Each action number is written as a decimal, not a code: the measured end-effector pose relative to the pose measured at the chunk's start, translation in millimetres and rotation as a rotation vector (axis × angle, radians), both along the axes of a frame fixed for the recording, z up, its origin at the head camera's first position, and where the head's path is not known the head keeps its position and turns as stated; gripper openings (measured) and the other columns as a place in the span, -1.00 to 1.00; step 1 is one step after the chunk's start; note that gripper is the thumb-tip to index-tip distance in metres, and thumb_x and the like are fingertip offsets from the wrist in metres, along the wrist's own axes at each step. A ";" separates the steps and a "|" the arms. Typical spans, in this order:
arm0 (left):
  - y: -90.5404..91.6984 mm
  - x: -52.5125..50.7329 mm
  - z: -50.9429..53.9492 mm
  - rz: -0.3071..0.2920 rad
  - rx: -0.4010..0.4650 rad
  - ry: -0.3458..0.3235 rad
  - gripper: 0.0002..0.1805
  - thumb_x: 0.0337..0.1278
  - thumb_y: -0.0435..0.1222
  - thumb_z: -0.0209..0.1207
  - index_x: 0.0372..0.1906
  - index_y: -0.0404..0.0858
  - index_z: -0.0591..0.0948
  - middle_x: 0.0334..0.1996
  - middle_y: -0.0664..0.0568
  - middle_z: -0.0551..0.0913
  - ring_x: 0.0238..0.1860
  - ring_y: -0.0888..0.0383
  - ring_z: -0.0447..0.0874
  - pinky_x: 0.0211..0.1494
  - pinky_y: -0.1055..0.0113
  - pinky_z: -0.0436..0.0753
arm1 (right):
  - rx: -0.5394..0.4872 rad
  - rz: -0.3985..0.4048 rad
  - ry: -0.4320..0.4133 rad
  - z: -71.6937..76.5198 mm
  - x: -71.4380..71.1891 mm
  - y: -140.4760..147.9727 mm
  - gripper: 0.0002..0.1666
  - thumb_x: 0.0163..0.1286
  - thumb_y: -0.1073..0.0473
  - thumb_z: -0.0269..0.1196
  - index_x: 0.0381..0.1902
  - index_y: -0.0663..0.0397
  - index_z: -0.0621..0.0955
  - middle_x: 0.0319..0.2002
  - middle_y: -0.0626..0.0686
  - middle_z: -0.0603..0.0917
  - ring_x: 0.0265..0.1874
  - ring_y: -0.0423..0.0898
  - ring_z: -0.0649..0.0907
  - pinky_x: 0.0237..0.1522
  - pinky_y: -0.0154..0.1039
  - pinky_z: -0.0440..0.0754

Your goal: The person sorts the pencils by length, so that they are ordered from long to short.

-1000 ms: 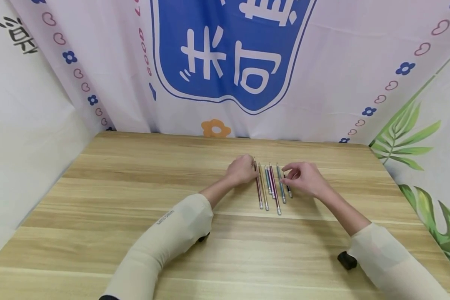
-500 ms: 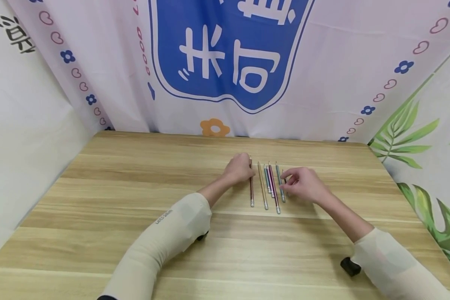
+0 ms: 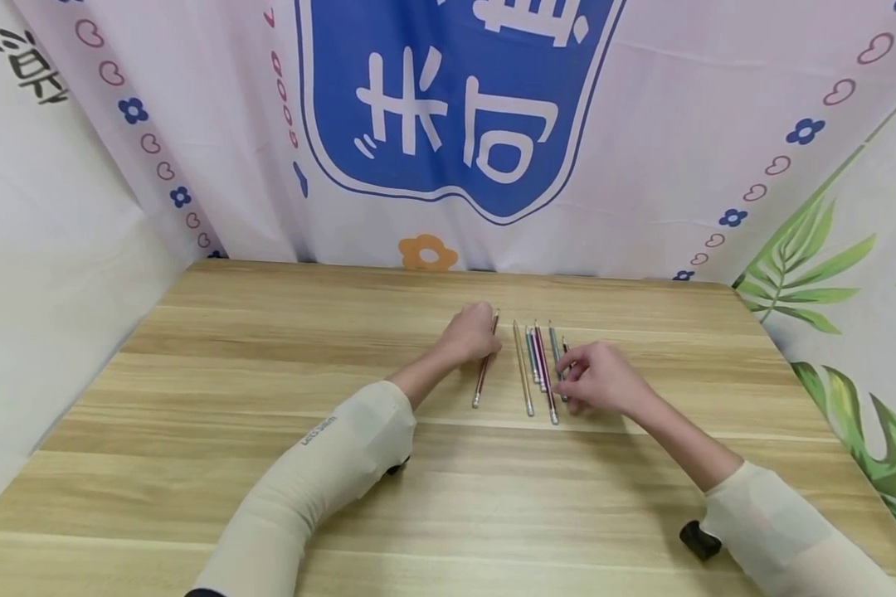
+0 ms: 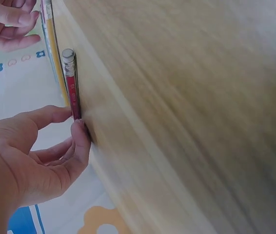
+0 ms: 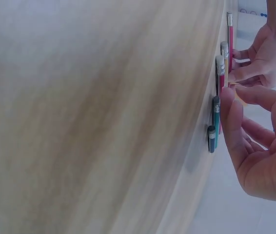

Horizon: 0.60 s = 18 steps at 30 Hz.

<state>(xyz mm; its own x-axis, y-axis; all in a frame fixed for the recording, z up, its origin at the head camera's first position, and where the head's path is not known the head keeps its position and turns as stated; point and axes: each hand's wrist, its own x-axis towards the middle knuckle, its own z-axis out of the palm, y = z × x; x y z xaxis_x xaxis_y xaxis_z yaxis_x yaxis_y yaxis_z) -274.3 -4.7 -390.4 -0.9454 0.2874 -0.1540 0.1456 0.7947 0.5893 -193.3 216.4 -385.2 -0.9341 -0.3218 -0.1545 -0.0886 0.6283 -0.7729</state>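
In the head view my left hand (image 3: 469, 333) holds a dark red pencil (image 3: 481, 383) with a white eraser end, lying slanted near the table's middle. The left wrist view has thumb and forefinger pinching that red pencil (image 4: 73, 92). To its right lies a yellow pencil (image 3: 523, 373), then a close group with a maroon pencil (image 3: 549, 398). My right hand (image 3: 603, 378) hovers over a blue pencil (image 3: 555, 342) and a short dark pencil (image 3: 565, 344), partly hiding both. Its fingers are loosely bent, with nothing seen between them; contact with the pencils cannot be made out.
The pencils lie on a wood-grain table (image 3: 388, 522). A printed cloth (image 3: 642, 166) hangs along its back edge, with a white wall (image 3: 52, 290) at left and a leaf-patterned sheet (image 3: 859, 332) at right.
The red pencil has moved left, away from the yellow one, and its eraser end has swung left with my left hand. My right hand has shifted slightly down and left over the blue pencil.
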 end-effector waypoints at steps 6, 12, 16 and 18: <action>-5.7 -0.1 1.6 0.018 0.027 -0.046 -0.61 0.21 -0.55 0.25 -0.65 -0.25 0.40 -0.73 0.03 0.45 -0.78 0.19 0.49 -0.71 0.46 0.61 | -0.026 0.021 -0.020 -3.4 2.0 -3.5 -0.69 0.30 0.37 0.44 -0.07 0.45 0.64 -0.48 0.13 0.73 -0.64 -0.04 0.72 -0.58 -0.13 0.81; -10.8 -1.3 2.3 0.049 0.035 -0.080 -0.66 0.19 -0.51 0.33 -0.59 -0.28 0.45 -0.66 -0.03 0.53 -0.75 0.16 0.57 -0.60 0.38 0.75 | -0.020 0.021 -0.020 -4.4 3.7 -6.5 -0.68 0.30 0.37 0.44 -0.07 0.47 0.62 -0.52 0.11 0.74 -0.65 -0.07 0.71 -0.59 -0.15 0.81; -14.6 -0.7 4.2 0.059 0.051 -0.100 -0.60 0.19 -0.50 0.35 -0.64 -0.25 0.41 -0.66 -0.04 0.56 -0.72 0.16 0.58 -0.55 0.39 0.77 | -0.011 0.020 -0.027 -3.6 5.2 -8.6 -0.65 0.29 0.38 0.44 -0.05 0.49 0.62 -0.52 0.12 0.73 -0.66 -0.07 0.71 -0.59 -0.15 0.81; -17.7 0.3 5.0 0.064 0.073 -0.107 -0.64 0.19 -0.50 0.35 -0.59 -0.27 0.44 -0.62 -0.04 0.58 -0.70 0.16 0.59 -0.53 0.39 0.77 | -0.007 0.016 -0.033 -3.4 5.9 -9.5 -0.64 0.28 0.38 0.45 -0.03 0.49 0.62 -0.53 0.12 0.73 -0.65 -0.07 0.71 -0.58 -0.15 0.81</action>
